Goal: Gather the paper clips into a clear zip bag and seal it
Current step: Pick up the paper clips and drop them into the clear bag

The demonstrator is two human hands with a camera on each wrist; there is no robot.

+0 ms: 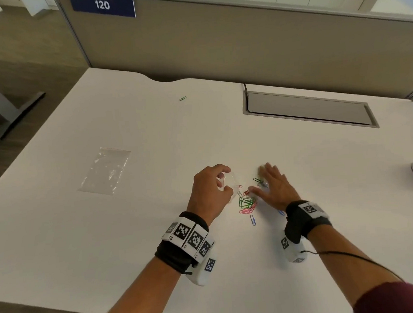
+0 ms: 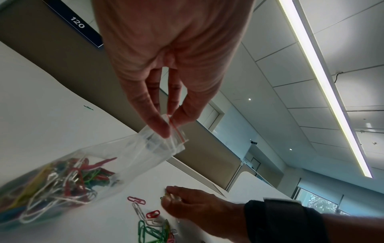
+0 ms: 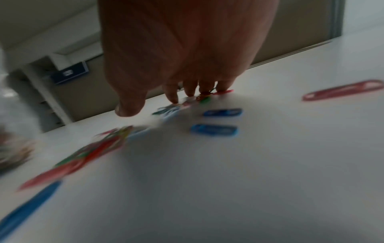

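Your left hand (image 2: 164, 69) pinches the open mouth of the clear zip bag (image 2: 99, 164) between thumb and fingers, and the bag hangs down to the white desk (image 1: 150, 140) with many coloured paper clips already inside. Your right hand (image 1: 275, 188) lies spread and relaxed, fingertips (image 3: 188, 93) touching loose clips. The pile of paper clips (image 1: 246, 202) lies between both hands, just beside the bag's mouth; a single green clip (image 1: 182, 98) lies well apart, and a second empty bag (image 1: 105, 170) lies to the left.

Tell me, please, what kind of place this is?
Probably an open-plan office workstation: a white desk backed by a partition panel bearing a blue "120" number plate, with a cable hatch set into the desktop.
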